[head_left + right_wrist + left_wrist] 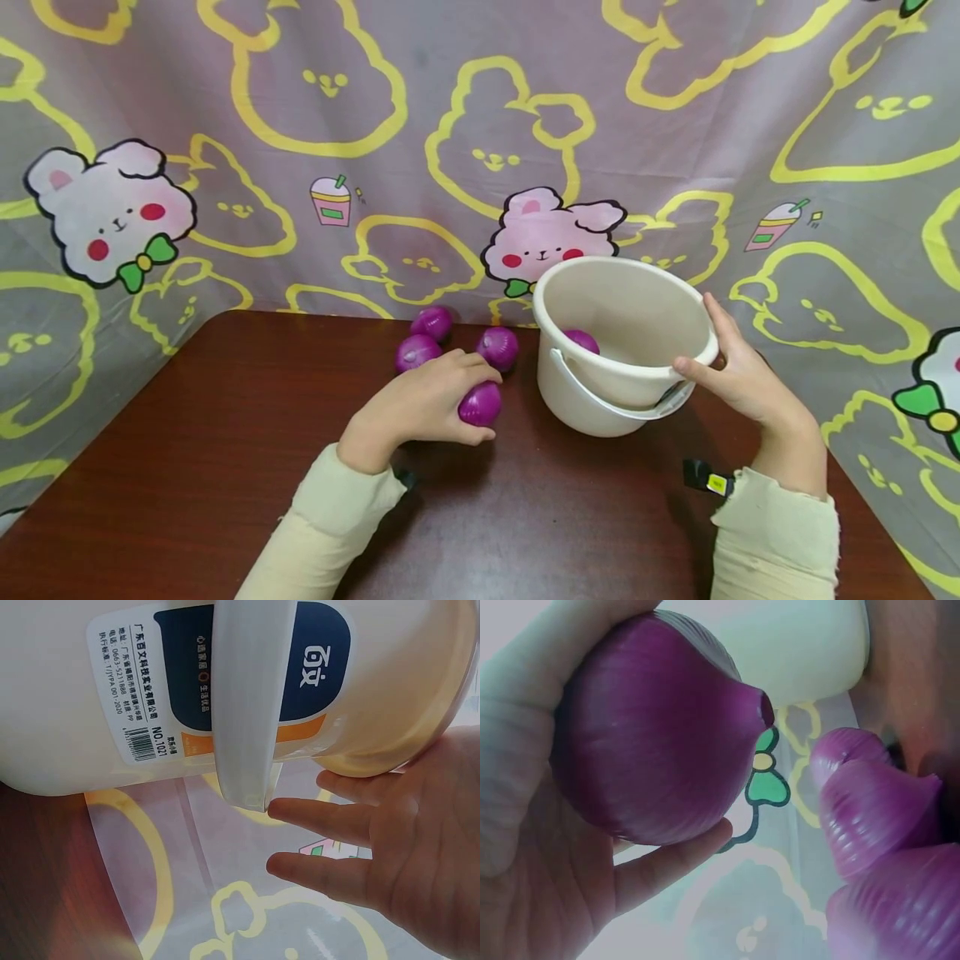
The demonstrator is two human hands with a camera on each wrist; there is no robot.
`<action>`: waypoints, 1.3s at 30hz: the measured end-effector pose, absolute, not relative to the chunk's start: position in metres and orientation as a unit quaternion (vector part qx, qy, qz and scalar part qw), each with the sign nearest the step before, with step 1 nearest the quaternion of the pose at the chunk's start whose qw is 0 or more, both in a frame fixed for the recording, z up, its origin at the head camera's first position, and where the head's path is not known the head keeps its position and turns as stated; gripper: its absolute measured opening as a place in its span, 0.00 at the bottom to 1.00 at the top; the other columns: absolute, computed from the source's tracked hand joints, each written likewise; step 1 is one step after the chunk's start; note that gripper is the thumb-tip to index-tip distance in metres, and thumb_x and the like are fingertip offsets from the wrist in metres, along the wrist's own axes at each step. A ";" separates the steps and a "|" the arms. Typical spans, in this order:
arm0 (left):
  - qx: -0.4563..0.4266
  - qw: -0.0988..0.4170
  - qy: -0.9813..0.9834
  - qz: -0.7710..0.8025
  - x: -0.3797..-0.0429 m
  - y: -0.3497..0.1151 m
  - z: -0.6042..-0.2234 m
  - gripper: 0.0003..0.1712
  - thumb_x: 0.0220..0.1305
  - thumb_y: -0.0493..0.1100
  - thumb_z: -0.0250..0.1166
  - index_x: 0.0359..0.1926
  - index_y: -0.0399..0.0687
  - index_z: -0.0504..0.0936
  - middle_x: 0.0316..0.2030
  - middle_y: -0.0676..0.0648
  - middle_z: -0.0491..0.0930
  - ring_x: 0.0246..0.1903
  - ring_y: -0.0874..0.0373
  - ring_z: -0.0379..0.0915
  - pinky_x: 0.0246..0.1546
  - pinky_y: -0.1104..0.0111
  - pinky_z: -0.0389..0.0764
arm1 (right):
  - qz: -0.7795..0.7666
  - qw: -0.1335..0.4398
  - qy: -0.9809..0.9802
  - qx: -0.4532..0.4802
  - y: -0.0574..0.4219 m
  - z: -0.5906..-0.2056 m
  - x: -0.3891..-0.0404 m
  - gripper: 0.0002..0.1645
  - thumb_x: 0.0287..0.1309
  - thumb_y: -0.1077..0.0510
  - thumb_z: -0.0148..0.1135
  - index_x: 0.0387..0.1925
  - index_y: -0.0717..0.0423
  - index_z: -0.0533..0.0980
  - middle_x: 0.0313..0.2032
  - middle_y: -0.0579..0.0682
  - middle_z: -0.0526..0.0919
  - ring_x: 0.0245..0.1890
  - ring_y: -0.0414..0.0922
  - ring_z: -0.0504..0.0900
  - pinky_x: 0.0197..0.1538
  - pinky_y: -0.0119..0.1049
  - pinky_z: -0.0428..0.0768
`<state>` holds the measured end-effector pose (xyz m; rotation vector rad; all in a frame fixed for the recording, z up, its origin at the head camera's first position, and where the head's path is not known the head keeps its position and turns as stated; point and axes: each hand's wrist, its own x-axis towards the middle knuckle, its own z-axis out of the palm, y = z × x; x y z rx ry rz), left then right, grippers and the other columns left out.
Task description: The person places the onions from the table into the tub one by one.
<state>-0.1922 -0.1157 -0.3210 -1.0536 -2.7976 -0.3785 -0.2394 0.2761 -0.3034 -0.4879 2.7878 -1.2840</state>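
Observation:
My left hand (pixel 423 404) grips a red onion (pixel 480 404) between thumb and fingers, low over the table. In the left wrist view that onion (pixel 656 731) shows its cut-off neck pointing away from the palm. Just beyond the hand lie three more red onions, one at the left (pixel 417 353), one behind it (pixel 432 323) and one to the right (pixel 498 347). My right hand (pixel 750 375) holds the rim of a cream bucket (pixel 592 408) at its right side, thumb at the lip. Inside the bucket, one red onion (pixel 581 340) shows partly above the near rim.
The bucket's pale handle (pixel 600 396) hangs down along its near side; a printed label (pixel 127 690) is on the bucket's wall. Everything stands on a dark red-brown table (pixel 225 467). A patterned curtain (pixel 420 183) rises behind the table's back edge and along the sides.

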 end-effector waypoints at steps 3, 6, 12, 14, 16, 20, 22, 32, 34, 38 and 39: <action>-0.349 0.073 -0.926 -0.123 -0.192 -0.117 -0.319 0.34 0.49 0.60 0.75 0.54 0.49 0.81 0.48 0.52 0.81 0.48 0.57 0.75 0.50 0.65 0.81 | -0.407 0.017 0.900 -0.155 0.277 -0.303 -0.239 0.61 0.63 0.49 0.61 0.78 0.44 0.27 0.78 0.63 0.34 0.68 0.67 0.53 0.61 0.53 0.71; -0.348 0.077 -0.926 -0.125 -0.191 -0.119 -0.317 0.34 0.49 0.60 0.75 0.54 0.49 0.81 0.49 0.52 0.81 0.49 0.57 0.75 0.50 0.64 0.81 | -0.406 0.018 0.901 -0.154 0.277 -0.303 -0.239 0.61 0.63 0.49 0.61 0.78 0.44 0.27 0.78 0.63 0.33 0.68 0.67 0.53 0.60 0.48 0.72; -0.345 0.085 -0.926 -0.129 -0.188 -0.121 -0.311 0.34 0.48 0.60 0.75 0.54 0.49 0.81 0.49 0.52 0.81 0.50 0.57 0.74 0.50 0.64 0.82 | -0.408 0.015 0.900 -0.156 0.277 -0.304 -0.239 0.61 0.63 0.50 0.61 0.78 0.43 0.27 0.78 0.62 0.33 0.68 0.66 0.52 0.59 0.43 0.70; -0.342 0.088 -0.927 -0.128 -0.187 -0.122 -0.309 0.35 0.48 0.61 0.75 0.54 0.49 0.81 0.50 0.52 0.81 0.50 0.57 0.74 0.49 0.64 0.82 | -0.414 0.014 0.896 -0.160 0.277 -0.305 -0.239 0.61 0.63 0.50 0.61 0.78 0.44 0.27 0.78 0.62 0.32 0.69 0.67 0.51 0.63 0.52 0.69; -0.338 0.089 -0.928 -0.127 -0.186 -0.123 -0.308 0.35 0.48 0.61 0.75 0.55 0.50 0.81 0.50 0.52 0.81 0.50 0.58 0.74 0.49 0.65 0.82 | -0.417 0.014 0.894 -0.162 0.277 -0.305 -0.239 0.61 0.63 0.50 0.61 0.78 0.44 0.27 0.78 0.62 0.32 0.69 0.67 0.50 0.64 0.61 0.66; -0.332 0.088 -0.930 -0.132 -0.185 -0.124 -0.306 0.34 0.48 0.61 0.75 0.55 0.51 0.81 0.50 0.53 0.80 0.51 0.58 0.73 0.48 0.65 0.83 | -0.416 0.013 0.894 -0.164 0.278 -0.306 -0.239 0.61 0.63 0.50 0.61 0.78 0.45 0.27 0.78 0.63 0.32 0.69 0.68 0.50 0.64 0.46 0.71; -0.329 0.088 -0.930 -0.135 -0.184 -0.125 -0.304 0.34 0.48 0.61 0.75 0.55 0.52 0.81 0.50 0.53 0.80 0.51 0.58 0.73 0.48 0.65 0.83 | -0.414 0.011 0.895 -0.165 0.278 -0.306 -0.239 0.61 0.63 0.50 0.61 0.78 0.46 0.28 0.77 0.64 0.33 0.68 0.68 0.53 0.57 0.27 0.72; -0.321 0.090 -0.932 -0.145 -0.181 -0.130 -0.297 0.35 0.48 0.60 0.76 0.56 0.51 0.80 0.51 0.52 0.79 0.53 0.57 0.73 0.49 0.63 0.83 | -0.421 0.006 0.891 -0.170 0.278 -0.306 -0.240 0.61 0.63 0.51 0.62 0.79 0.47 0.28 0.77 0.65 0.33 0.66 0.68 0.54 0.44 0.11 0.64; -0.319 0.094 -0.932 -0.145 -0.180 -0.131 -0.296 0.35 0.48 0.60 0.75 0.56 0.51 0.80 0.51 0.52 0.80 0.53 0.56 0.73 0.50 0.63 0.83 | -0.424 0.005 0.889 -0.172 0.277 -0.306 -0.239 0.61 0.62 0.51 0.62 0.79 0.48 0.28 0.77 0.65 0.33 0.66 0.68 0.54 0.44 0.10 0.64; -0.318 0.102 -0.932 -0.143 -0.178 -0.133 -0.295 0.35 0.49 0.61 0.75 0.56 0.51 0.81 0.51 0.52 0.80 0.53 0.56 0.73 0.51 0.63 0.83 | -0.424 0.006 0.889 -0.171 0.276 -0.306 -0.240 0.61 0.62 0.52 0.62 0.79 0.48 0.28 0.77 0.65 0.34 0.65 0.68 0.55 0.44 0.10 0.64; -0.317 0.105 -0.931 -0.144 -0.178 -0.133 -0.294 0.35 0.49 0.61 0.75 0.56 0.51 0.81 0.51 0.52 0.80 0.53 0.56 0.73 0.51 0.63 0.83 | -0.424 0.006 0.890 -0.171 0.276 -0.306 -0.240 0.61 0.62 0.52 0.62 0.79 0.48 0.29 0.77 0.65 0.34 0.65 0.68 0.55 0.44 0.10 0.64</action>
